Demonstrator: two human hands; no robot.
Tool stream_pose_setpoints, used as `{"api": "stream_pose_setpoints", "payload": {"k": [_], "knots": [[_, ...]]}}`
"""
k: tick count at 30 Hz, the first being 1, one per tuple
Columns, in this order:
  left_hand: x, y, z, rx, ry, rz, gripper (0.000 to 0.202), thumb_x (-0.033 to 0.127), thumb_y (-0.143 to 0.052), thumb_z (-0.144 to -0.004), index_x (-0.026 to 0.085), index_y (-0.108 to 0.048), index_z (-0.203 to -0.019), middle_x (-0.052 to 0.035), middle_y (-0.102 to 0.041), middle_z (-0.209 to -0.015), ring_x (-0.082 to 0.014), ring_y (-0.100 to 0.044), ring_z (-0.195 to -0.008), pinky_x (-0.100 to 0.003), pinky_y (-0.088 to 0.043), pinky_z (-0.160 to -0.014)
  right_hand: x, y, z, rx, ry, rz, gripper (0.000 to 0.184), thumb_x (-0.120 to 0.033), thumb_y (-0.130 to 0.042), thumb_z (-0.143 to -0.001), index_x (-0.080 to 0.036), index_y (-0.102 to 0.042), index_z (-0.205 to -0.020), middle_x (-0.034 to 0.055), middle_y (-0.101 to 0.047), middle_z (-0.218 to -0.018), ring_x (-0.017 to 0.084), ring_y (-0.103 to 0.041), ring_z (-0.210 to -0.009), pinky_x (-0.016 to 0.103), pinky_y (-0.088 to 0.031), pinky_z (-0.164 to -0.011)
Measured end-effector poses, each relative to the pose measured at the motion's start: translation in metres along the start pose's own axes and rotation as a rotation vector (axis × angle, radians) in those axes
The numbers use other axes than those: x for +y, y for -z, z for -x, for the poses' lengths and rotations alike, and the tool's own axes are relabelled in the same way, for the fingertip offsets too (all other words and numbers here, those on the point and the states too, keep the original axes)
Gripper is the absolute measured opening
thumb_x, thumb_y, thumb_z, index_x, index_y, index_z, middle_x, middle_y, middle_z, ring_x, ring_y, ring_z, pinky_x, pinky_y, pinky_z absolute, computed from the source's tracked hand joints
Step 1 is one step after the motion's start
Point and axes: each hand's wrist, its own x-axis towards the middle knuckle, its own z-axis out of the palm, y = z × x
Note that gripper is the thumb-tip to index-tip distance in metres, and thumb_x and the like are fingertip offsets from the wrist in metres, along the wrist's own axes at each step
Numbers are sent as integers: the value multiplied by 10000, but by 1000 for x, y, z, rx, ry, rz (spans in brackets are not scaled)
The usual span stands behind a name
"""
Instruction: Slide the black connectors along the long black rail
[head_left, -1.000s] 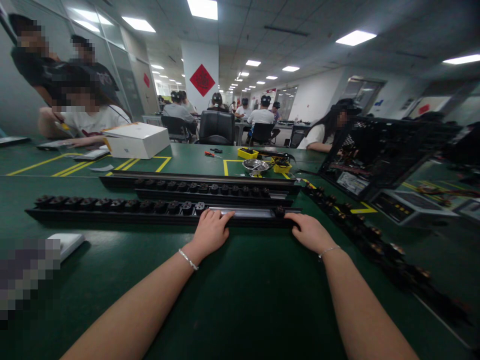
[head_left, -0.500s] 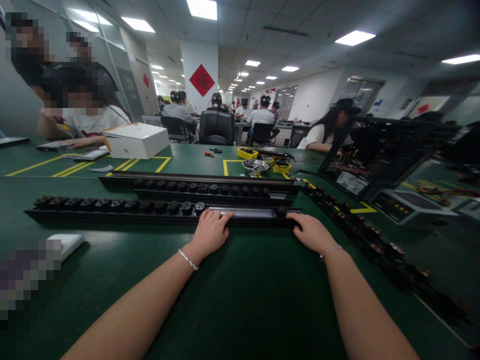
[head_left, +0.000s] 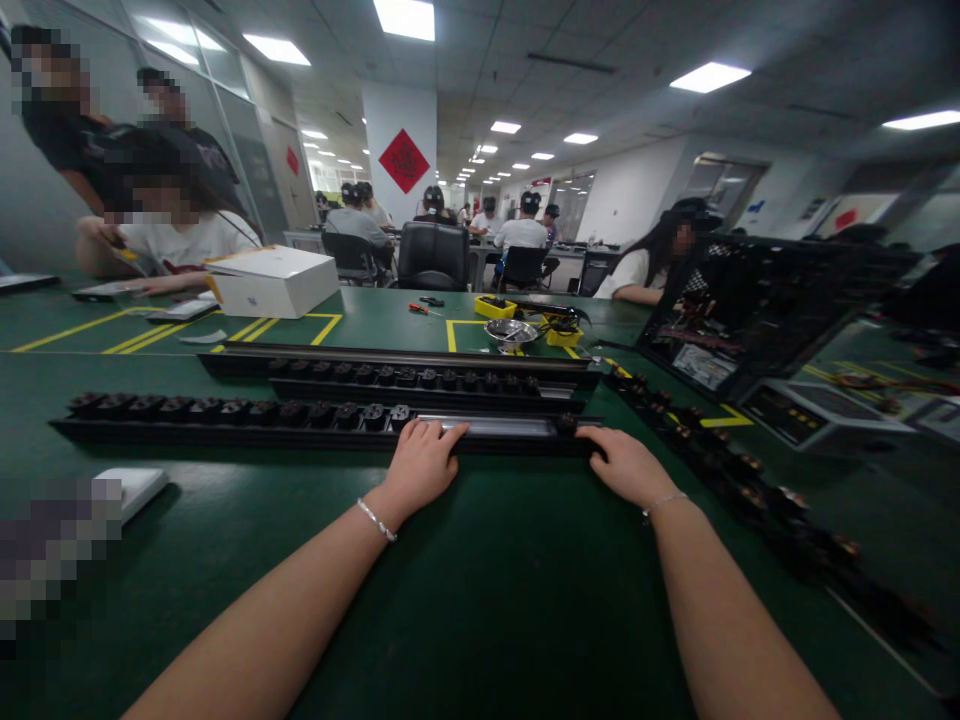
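A long black metal rail [head_left: 510, 428] lies across the green table in front of me. A row of dark round socket modules [head_left: 262, 412] fills its left part, and a bare silvery channel shows to their right. My left hand [head_left: 426, 458] is closed over the rail's near edge, beside the last module of that row, with its thumb stretched to the right. Near the rail's right end sits a single black socket module [head_left: 567, 423]. My right hand [head_left: 621, 462] has curled fingers at that module, with the fingertips partly hidden by the rail edge.
Behind lie more black rails [head_left: 405, 378] with modules. Loose modules [head_left: 742, 470] line the right side, near an open computer case [head_left: 750, 310]. Farther back are a metal bowl [head_left: 511, 332], yellow bins [head_left: 495, 306], a screwdriver [head_left: 424, 309] and a white box [head_left: 277, 282]. People sit around.
My right hand and the single module have shifted slightly to the right along the rail. The left hand stays in place.
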Motion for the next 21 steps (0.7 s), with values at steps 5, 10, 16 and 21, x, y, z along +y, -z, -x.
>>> {"api": "stream_pose_setpoints", "payload": {"k": [5,10,16,21], "knots": [[0,-2,0,1,7,-1,503,241,-509,-815,283,-469,-1315,-52,-601,-972,-227,-528,-988,-403,-284,-1022,1,1,1,0,-7,-3,457,-162,-406,-777,-212,-574,-1199,67,-606,-1211,222,-529,-1112,385,-386,-985],[1,0,-1,-23,17,6,501,241,-502,-819,286,-464,-1317,-56,-600,-988,-227,-526,-996,-406,-277,-1027,6,1,1,3,-24,-13,451,-172,-409,-775,-211,-581,-1190,76,-609,-1198,228,-529,-1112,388,-394,-972],[0,1,-1,-18,9,18,500,234,-499,-821,276,-464,-1318,-59,-598,-984,-230,-522,-999,-410,-275,-1028,12,-1,2,31,-32,-17,434,-166,-417,-775,-226,-592,-1168,59,-626,-1158,216,-541,-1081,371,-397,-965],[0,1,-1,-25,17,14,502,236,-505,-817,282,-466,-1315,-57,-596,-988,-231,-522,-1003,-409,-274,-1027,18,-3,2,51,-31,-22,432,-159,-422,-765,-222,-601,-1153,62,-630,-1151,215,-543,-1079,366,-404,-959]]}}
